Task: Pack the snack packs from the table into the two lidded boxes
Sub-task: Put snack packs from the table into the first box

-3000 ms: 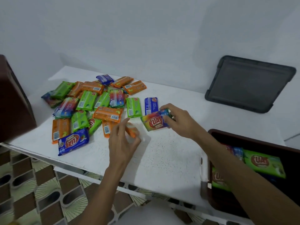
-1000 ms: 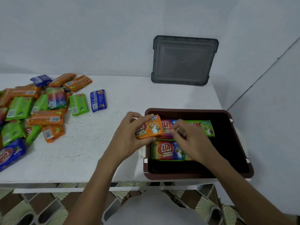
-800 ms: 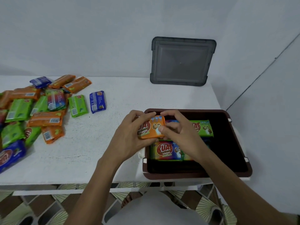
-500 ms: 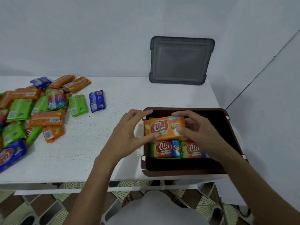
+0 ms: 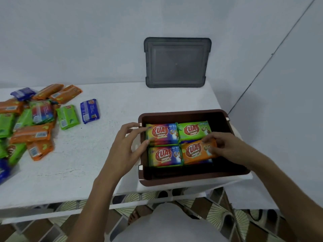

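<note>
White tabletop (image 5: 78,163), pale wall: your right hand (image 5: 227,147) pinches the end of a flat orange foil snack pack (image 5: 194,151) to seat it in the near-right gap of the brown plastic box (image 5: 183,113), while your left hand (image 5: 127,145), fingers spread, steadies a rainbow-coloured pack (image 5: 162,134) along its left wall.

R hand (image 5: 226,147) holds orange pack (image 5: 193,153) in box (image 5: 183,113), prob. resting.

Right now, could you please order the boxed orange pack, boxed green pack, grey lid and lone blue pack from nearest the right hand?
1. orange pack, pinched by the right hand, in the box.
2. green pack, just behind it.
3. grey lid, at the back of the table.
4. blue pack, far left.
</note>
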The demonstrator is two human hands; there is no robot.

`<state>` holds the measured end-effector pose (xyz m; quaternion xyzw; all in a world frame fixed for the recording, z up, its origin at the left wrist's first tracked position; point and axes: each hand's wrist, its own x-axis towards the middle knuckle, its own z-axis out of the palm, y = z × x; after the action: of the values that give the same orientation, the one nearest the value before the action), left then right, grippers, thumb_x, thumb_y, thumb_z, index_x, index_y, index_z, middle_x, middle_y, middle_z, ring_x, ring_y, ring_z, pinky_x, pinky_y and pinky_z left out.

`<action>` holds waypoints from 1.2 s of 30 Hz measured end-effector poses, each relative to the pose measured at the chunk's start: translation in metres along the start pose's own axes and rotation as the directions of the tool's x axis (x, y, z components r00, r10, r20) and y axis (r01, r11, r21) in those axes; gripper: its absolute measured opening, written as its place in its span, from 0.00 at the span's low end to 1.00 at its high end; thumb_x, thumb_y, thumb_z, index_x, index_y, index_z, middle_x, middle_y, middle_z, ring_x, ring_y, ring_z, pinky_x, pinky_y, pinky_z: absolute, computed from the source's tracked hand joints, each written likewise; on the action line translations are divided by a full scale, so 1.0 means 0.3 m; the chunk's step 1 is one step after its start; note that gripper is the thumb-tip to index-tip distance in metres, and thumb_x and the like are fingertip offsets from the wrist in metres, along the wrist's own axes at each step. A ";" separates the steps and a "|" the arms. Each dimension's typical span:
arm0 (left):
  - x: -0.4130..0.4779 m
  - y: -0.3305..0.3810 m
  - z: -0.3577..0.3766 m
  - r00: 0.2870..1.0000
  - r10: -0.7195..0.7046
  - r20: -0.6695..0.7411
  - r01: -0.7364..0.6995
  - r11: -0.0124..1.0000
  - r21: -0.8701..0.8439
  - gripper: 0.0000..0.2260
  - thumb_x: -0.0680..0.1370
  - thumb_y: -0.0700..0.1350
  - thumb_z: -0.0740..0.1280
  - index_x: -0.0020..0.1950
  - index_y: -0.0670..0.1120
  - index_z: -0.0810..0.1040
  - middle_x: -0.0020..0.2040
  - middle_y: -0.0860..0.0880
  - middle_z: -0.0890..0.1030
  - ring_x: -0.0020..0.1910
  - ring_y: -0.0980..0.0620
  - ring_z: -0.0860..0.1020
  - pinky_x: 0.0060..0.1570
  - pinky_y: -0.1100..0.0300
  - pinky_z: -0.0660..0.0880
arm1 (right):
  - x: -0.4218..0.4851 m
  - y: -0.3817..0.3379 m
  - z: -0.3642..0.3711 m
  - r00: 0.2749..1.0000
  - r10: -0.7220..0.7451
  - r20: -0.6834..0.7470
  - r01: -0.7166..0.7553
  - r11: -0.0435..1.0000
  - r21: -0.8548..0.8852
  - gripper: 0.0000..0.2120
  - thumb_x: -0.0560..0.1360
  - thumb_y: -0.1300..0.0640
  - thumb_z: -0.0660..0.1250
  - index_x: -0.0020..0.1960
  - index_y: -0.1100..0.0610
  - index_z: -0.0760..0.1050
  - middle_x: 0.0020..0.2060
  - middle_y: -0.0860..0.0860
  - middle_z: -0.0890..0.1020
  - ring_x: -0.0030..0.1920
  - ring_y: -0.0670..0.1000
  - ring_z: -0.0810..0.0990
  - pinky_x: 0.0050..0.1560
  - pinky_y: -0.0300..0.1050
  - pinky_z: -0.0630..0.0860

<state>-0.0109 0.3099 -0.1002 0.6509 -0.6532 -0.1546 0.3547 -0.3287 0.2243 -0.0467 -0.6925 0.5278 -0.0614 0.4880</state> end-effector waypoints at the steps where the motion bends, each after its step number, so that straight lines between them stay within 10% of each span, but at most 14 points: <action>1: -0.002 -0.001 0.003 1.000 -0.004 -0.004 0.004 1.000 -0.004 0.20 0.76 0.60 0.62 0.65 0.54 0.76 0.68 0.53 0.68 0.62 0.64 0.66 0.52 0.74 0.64 | 0.020 0.012 0.017 1.000 -0.003 -0.031 0.000 0.997 -0.077 0.11 0.78 0.61 0.66 0.55 0.48 0.76 0.59 0.47 0.76 0.57 0.49 0.79 0.50 0.43 0.81; 15: -0.019 -0.001 0.032 0.999 0.023 -0.045 -0.021 0.999 0.044 0.17 0.79 0.55 0.61 0.63 0.51 0.78 0.70 0.52 0.67 0.63 0.56 0.70 0.54 0.62 0.72 | 0.052 -0.034 0.085 0.996 0.026 -0.081 -0.075 0.712 -0.698 0.14 0.81 0.50 0.57 0.66 0.47 0.72 0.62 0.56 0.77 0.54 0.56 0.80 0.53 0.47 0.78; 26: -0.035 -0.120 -0.107 0.994 -0.104 -0.018 0.102 0.991 -0.085 0.14 0.80 0.52 0.64 0.65 0.54 0.76 0.63 0.57 0.72 0.60 0.61 0.73 0.57 0.67 0.71 | 0.197 -0.430 0.215 0.904 -0.413 -0.111 0.291 0.783 -0.549 0.13 0.79 0.50 0.63 0.63 0.49 0.75 0.45 0.47 0.83 0.43 0.48 0.80 0.49 0.46 0.78; 36: 0.053 -0.569 -0.402 0.829 -0.462 -0.315 0.555 0.753 0.355 0.18 0.78 0.53 0.65 0.67 0.50 0.74 0.65 0.45 0.76 0.64 0.42 0.72 0.61 0.45 0.67 | 0.662 -0.726 0.639 0.844 -0.533 0.061 0.471 0.683 -0.558 0.18 0.81 0.52 0.58 0.70 0.53 0.68 0.57 0.56 0.77 0.55 0.55 0.77 0.53 0.47 0.74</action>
<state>0.1972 0.3080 -0.1248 0.8786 -0.4269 -0.0282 0.2120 0.0190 0.1771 -0.0698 -0.9165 0.3372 -0.0745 0.2020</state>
